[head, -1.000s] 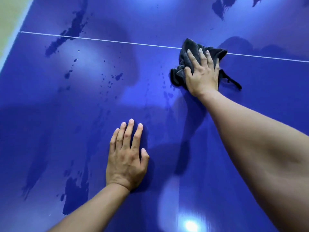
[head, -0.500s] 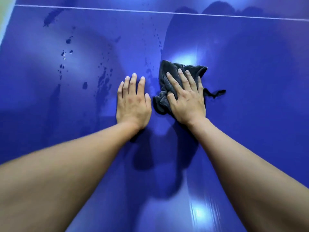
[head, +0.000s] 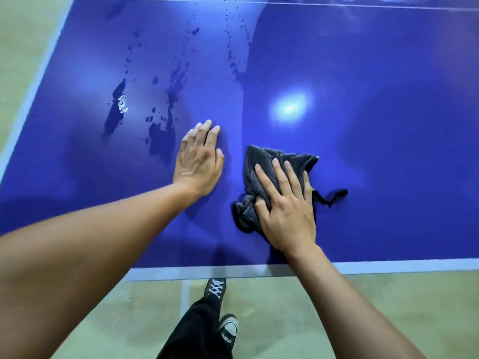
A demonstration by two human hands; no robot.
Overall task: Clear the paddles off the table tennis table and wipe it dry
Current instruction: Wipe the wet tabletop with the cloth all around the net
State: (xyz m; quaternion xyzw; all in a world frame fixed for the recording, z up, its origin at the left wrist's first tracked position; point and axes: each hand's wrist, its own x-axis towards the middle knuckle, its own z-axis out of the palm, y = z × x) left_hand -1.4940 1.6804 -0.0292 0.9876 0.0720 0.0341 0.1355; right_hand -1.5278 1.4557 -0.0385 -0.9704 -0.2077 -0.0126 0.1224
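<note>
From my head camera, my right hand (head: 285, 203) lies flat with fingers spread on the dark grey cloth (head: 261, 172), pressing it onto the blue table (head: 388, 151) near the near edge, at about 5 o'clock in the view. I hold it open-palmed, not pinched, so the whole bunched pad soaks up water as I push. The cloth is crumpled, its long axis running from 7 o'clock up toward 1 o'clock, with a thin tail trailing out to 3 o'clock.

My left hand (head: 199, 161) rests palm down on the bare table just beside the cloth, at its 9 o'clock, fingers close together and pointing to 12; I judge it props my weight while I lean over. It touches no cloth.

Puddles and drops (head: 160, 136) lie from 10 to 12 o'clock of my left hand, so wiping is unfinished there. I see no paddles here. My shoes (head: 228, 330) stand on the floor (head: 337, 307) below the edge.
</note>
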